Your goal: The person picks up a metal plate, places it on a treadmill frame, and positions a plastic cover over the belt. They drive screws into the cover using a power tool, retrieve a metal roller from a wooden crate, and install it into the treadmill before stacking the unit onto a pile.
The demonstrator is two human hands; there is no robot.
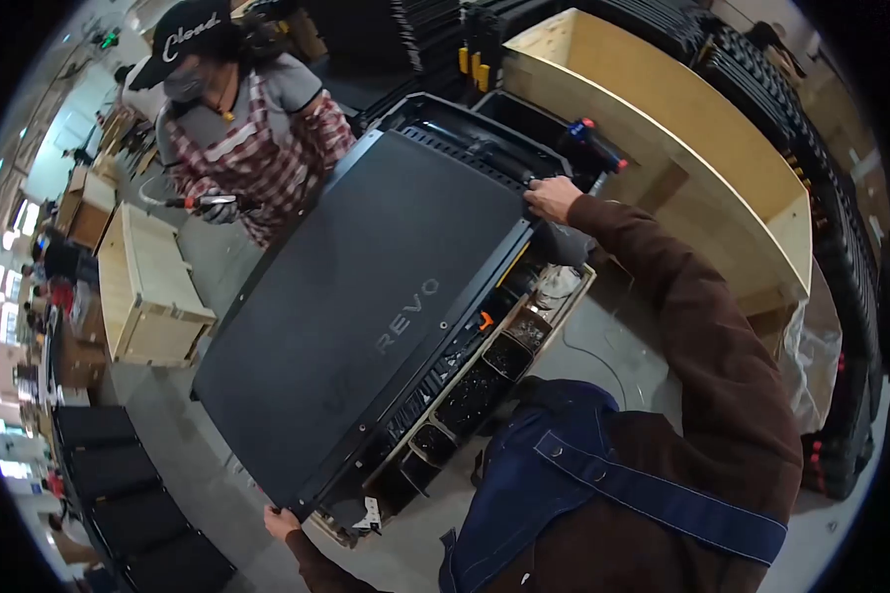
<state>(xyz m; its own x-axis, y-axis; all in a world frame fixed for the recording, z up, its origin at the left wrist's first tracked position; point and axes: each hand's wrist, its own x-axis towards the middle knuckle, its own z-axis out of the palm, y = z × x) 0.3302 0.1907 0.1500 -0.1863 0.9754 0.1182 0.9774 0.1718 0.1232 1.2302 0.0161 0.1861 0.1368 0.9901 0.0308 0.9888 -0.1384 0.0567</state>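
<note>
A large black panel [366, 257] with REVO lettering lies over a black frame [475, 148]. My left hand [283, 521] grips the panel's near-left corner, its fingers partly hidden by the edge. At the far-right corner my right hand [556, 199] is closed on the panel's edge, with the fingertips bent over it. Along the panel's right side runs a wooden parts tray [564, 306] with black bins of small hardware [472, 397]. Among the parts sits an orange piece [486, 320], and a crumpled plastic bag [558, 285] lies at the far end.
Across the panel a person [257, 138] in a checked garment holds a tool [208, 202] with a gloved hand. An open plywood crate [663, 138] stands to the right, with a red-and-black power tool [595, 145] by it. Another wooden crate [153, 287] and black panels [133, 474] are left.
</note>
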